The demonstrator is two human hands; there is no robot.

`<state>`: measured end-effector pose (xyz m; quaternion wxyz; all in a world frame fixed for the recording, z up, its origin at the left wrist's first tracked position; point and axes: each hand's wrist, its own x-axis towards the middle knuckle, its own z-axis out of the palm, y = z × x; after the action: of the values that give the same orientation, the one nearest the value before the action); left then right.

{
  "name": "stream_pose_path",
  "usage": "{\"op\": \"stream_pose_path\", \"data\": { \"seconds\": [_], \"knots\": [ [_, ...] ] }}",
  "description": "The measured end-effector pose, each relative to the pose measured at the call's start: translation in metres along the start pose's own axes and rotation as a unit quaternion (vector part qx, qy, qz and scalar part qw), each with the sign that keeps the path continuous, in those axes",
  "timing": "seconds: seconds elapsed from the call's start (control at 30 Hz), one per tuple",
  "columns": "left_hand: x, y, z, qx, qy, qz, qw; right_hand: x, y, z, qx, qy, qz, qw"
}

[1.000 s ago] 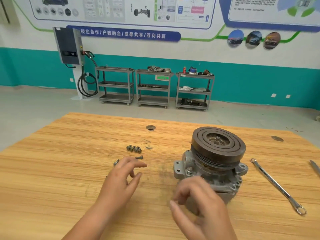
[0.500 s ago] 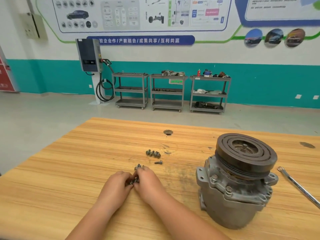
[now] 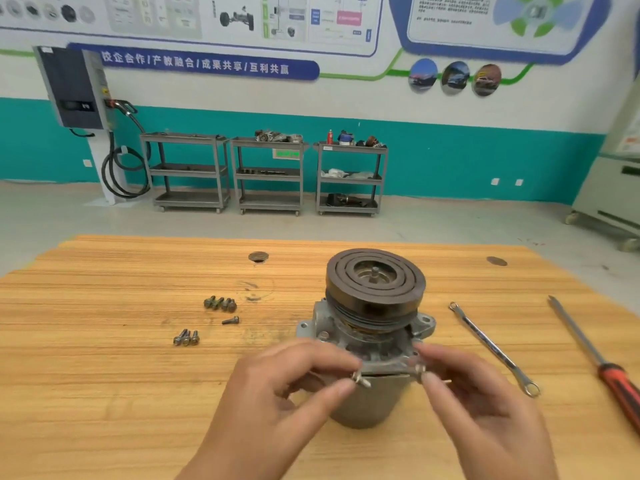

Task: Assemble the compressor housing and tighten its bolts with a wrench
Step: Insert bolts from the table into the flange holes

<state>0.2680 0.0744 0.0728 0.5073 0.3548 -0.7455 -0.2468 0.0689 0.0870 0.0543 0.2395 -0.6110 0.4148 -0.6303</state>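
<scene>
The table (image 3: 104, 375) is yellow-orange wood with thin brown stripes. The compressor housing (image 3: 370, 403) is dull grey, and its pulley (image 3: 375, 271) is dark brown with rings inside rings. The bolts (image 3: 220, 303) are dark grey. The wrench (image 3: 491, 348) is shiny silver. By the right edge, the screwdriver (image 3: 620, 386) has a red and black handle.

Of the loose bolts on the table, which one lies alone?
The single bolt between the far cluster and the near trio; every other bolt touches a neighbour.

Grey compressor housing (image 3: 374, 327) upright; loose bolts (image 3: 220, 303) left, wrench (image 3: 493, 348) right.
</scene>
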Motion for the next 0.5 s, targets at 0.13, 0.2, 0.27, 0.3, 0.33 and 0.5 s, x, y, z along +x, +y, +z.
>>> {"op": "stream_pose_path", "data": {
  "seconds": [0.13, 0.2, 0.27, 0.3, 0.33, 0.5],
  "knots": [
    [0.029, 0.011, 0.051, 0.138, -0.033, 0.070, 0.987, 0.035, 0.027, -0.045, -0.024, 0.050, 0.074, 0.996],
    [0.038, 0.010, 0.069, 0.177, -0.037, 0.049, 0.982, 0.050, 0.038, -0.051, -0.052, 0.003, 0.086, 0.995],
    [0.041, 0.005, 0.078, 0.193, -0.029, 0.033, 0.980, 0.058, 0.045, -0.051, -0.061, -0.043, 0.090, 0.993],
    [0.042, 0.004, 0.080, 0.198, -0.027, 0.029, 0.979, 0.061, 0.047, -0.050, -0.064, -0.062, 0.089, 0.992],
    [0.043, 0.005, 0.081, 0.209, -0.029, 0.024, 0.977, 0.064, 0.049, -0.050, -0.065, -0.076, 0.088, 0.991],
    [0.042, 0.005, 0.081, 0.263, -0.049, 0.016, 0.964, 0.069, 0.053, -0.043, -0.049, -0.128, 0.091, 0.986]
  ]
}}
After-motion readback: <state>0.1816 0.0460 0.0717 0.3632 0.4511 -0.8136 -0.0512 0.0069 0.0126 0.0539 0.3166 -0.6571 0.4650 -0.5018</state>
